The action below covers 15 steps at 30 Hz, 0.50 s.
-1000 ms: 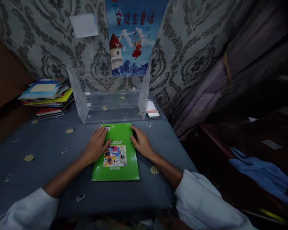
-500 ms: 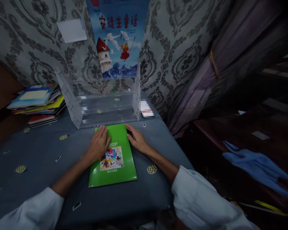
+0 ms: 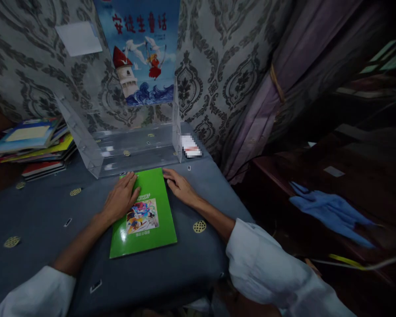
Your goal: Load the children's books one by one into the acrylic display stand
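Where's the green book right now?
Head view, left of centre: the green book lies on the table, partly under the left hand, in front of the clear rack.

Homelike room, tied curtain, stacked books

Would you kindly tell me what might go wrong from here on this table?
The glossy green book might slip or turn, as the left hand lies on it while the right hand is at its far right corner. Pushed forward, it could bump the clear stand just beyond it. The uneven stack of books could topple if nudged.
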Each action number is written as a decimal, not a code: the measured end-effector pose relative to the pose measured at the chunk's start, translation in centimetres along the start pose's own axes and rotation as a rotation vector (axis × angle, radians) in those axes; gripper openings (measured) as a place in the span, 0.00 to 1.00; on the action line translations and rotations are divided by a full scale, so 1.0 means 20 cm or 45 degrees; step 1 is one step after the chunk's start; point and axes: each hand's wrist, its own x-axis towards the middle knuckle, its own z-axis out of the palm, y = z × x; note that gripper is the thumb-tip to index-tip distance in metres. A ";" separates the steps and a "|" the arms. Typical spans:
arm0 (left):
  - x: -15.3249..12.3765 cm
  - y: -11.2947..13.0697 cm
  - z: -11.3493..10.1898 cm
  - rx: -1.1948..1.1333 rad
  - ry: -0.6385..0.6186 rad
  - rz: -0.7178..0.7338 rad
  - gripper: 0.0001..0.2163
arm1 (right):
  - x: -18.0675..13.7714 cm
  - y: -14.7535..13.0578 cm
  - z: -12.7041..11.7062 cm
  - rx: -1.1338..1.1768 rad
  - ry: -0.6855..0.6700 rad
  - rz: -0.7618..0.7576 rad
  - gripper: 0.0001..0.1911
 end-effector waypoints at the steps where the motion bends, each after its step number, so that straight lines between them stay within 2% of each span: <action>1: 0.00 0.00 0.00 0.011 -0.009 -0.007 0.25 | 0.00 -0.01 0.00 -0.003 0.016 0.022 0.26; 11: 0.03 0.00 0.00 0.028 -0.003 -0.014 0.24 | -0.01 -0.02 0.03 -0.006 0.104 0.060 0.24; 13: 0.02 0.06 -0.05 -0.013 0.010 0.003 0.23 | 0.00 -0.01 0.03 -0.002 0.115 0.052 0.24; 15: -0.03 0.15 -0.14 -0.118 0.077 0.095 0.20 | 0.00 -0.01 0.03 -0.008 0.118 0.044 0.24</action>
